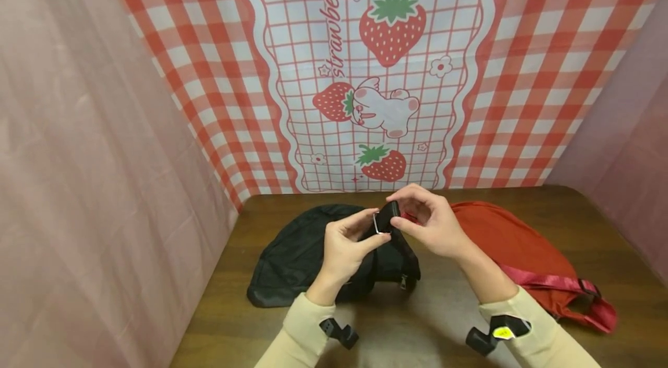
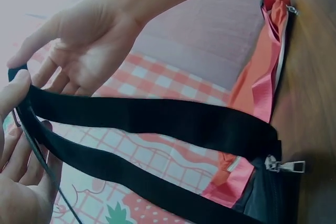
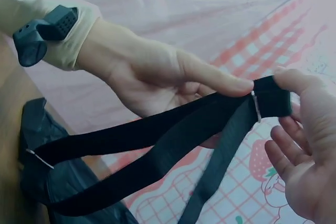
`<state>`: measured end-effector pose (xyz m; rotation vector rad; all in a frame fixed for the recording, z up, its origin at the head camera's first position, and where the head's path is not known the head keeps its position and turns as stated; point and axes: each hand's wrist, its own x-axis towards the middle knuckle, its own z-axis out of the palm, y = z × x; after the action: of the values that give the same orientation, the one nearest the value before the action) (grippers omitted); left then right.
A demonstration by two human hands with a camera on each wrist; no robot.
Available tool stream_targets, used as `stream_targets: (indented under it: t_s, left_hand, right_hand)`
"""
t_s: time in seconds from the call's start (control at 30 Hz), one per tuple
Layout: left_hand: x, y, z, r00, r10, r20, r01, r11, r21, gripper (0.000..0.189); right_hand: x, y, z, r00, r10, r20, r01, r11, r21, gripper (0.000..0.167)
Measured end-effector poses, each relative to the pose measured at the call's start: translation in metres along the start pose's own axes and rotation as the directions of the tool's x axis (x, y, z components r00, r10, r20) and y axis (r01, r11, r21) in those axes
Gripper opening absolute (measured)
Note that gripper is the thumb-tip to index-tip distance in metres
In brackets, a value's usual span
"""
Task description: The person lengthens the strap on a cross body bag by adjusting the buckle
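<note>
A black bag (image 1: 297,258) lies on the table, and its black strap (image 2: 131,114) is raised above it. My left hand (image 1: 341,249) pinches the strap beside a thin metal slider buckle (image 3: 256,107), thumb on the webbing. Close by on the right, my right hand (image 1: 433,223) pinches the small loop of webbing that stands out past the buckle. In the right wrist view, two lengths of strap run back to the bag, where a second metal piece (image 3: 40,158) shows. A loose strap end (image 3: 210,177) hangs down from the buckle.
An orange-red bag (image 1: 511,234) with a pink-red strap (image 1: 553,281) lies on the right of the wooden table (image 1: 224,333). A metal zipper pull (image 2: 292,167) hangs at the black bag's edge. A strawberry-print cloth (image 1: 386,124) hangs behind, pink curtains (image 1: 104,153) at the sides.
</note>
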<state>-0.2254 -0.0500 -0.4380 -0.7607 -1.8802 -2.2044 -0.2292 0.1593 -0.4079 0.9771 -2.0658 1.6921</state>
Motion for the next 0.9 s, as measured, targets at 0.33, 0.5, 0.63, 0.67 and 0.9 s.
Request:
stream_targets:
  t_s: [0.33,0.5,0.63,0.67,0.9]
  left_hand:
    - [0.001,-0.002,0.003,1.0,-0.019,0.025,0.019,1.0,-0.002,0.048]
    - [0.002,-0.002,0.001,0.999,-0.052,-0.009,0.052,0.998,0.021,0.044]
    - [0.002,-0.002,0.0,0.998,-0.057,-0.013,0.057,0.998,0.031,0.045]
    - [0.002,-0.002,-0.001,0.998,-0.057,-0.013,0.058,0.998,0.032,0.046]
    - [0.003,-0.002,-0.004,0.997,-0.061,-0.036,0.062,0.997,0.034,0.045]
  right_hand:
    - [-0.006,0.005,0.016,0.996,0.049,-0.073,-0.041,0.993,0.114,0.042]
    - [-0.002,0.003,0.013,0.982,0.015,-0.19,0.03,0.972,0.232,0.041]
    - [0.002,0.002,0.013,0.99,0.03,-0.141,0.003,0.973,0.231,0.041]
    - [0.003,0.001,0.013,0.992,0.037,-0.125,-0.009,0.975,0.222,0.041]
    - [-0.001,0.005,0.014,0.991,0.054,-0.122,-0.029,0.98,0.199,0.048]
